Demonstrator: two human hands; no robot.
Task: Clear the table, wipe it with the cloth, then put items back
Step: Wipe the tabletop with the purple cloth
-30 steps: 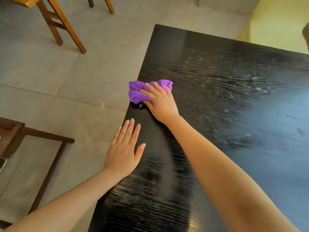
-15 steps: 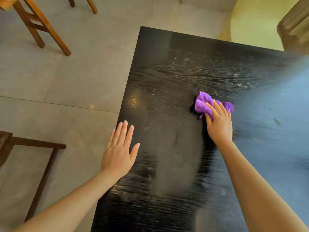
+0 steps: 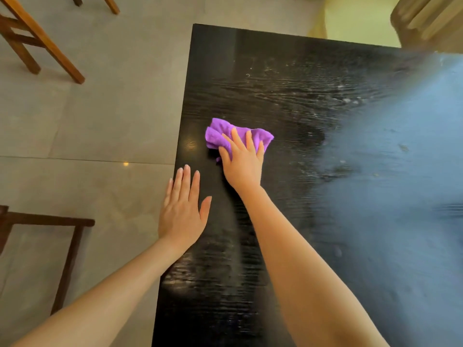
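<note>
A crumpled purple cloth (image 3: 218,132) lies on the black wood-grain table (image 3: 313,101), close to its left edge. My right hand (image 3: 241,160) presses flat on the cloth, fingers spread over its near part. My left hand (image 3: 183,211) rests palm down on the table's left edge, fingers together and holding nothing, just below and left of the cloth. Damp streaks and pale specks show on the tabletop beyond the cloth.
Grey tiled floor (image 3: 87,108) lies left of the table. A light wooden chair (image 3: 37,41) stands at the upper left, a dark wooden frame (image 3: 70,236) at the lower left. A woven chair back (image 3: 431,18) shows at the top right.
My right hand has slid the cloth back leftward, from the table's middle to near the left edge. My left hand has stayed planted on the edge.
</note>
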